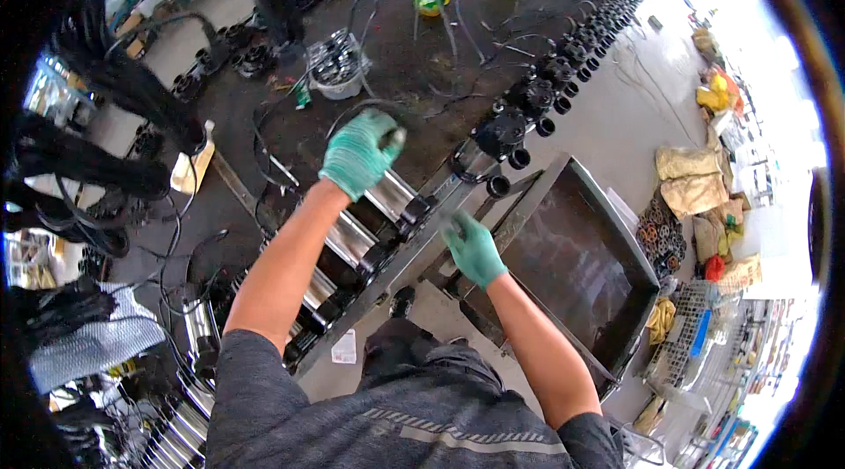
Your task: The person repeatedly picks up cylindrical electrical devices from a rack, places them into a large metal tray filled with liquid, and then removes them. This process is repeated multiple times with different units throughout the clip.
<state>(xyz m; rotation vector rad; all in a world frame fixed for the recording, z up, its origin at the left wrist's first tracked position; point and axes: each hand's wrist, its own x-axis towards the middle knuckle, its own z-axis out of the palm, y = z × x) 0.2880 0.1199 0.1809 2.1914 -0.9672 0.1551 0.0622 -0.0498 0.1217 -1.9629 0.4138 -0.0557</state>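
Both my hands wear green knit gloves. My left hand [363,154] is over the dark workbench, above the shiny metal cylinders [350,238] with black end caps that lie side by side along its near edge. Its fingers are curled inward, and whatever they hold, if anything, is hidden. A black cable [374,104] arcs just beyond those fingers. My right hand [475,251] is off the bench edge, beside a dark metal tray [576,249]. Its fingertips are blurred, so their grip does not show.
Many black round caps [563,73] line the bench edge toward the far right. A white tub [339,69] of metal parts stands on the bench [414,55]. Bundles of black cable [123,64] hang at left. Sacks [691,174] and a wire basket [682,337] are on the right.
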